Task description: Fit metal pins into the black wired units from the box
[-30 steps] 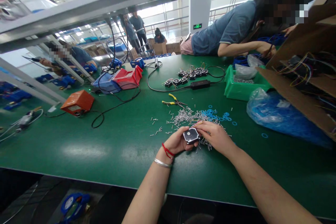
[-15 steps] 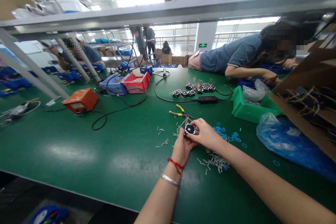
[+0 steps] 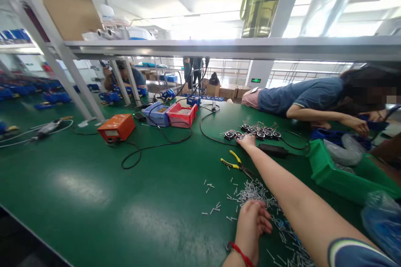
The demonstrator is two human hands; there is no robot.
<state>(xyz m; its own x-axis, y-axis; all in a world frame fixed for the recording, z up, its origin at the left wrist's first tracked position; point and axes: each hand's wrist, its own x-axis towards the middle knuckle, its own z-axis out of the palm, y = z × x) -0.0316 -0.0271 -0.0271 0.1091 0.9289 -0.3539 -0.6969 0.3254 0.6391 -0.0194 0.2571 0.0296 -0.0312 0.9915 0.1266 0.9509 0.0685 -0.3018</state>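
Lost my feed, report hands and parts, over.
Right hand at the row of black modules, grip hidden. Left hand curled on the metal pins. Yellow-handled pliers lie between the hands.

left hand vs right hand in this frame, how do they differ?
Reach: left hand sits close in at the pile of metal pins; right hand is stretched far out to the row of black parts. Pose: left hand is curled on the table; right hand lies flatter. A red string circles the left wrist; none shows on the right. Both are bare; whether either grips anything is unclear.
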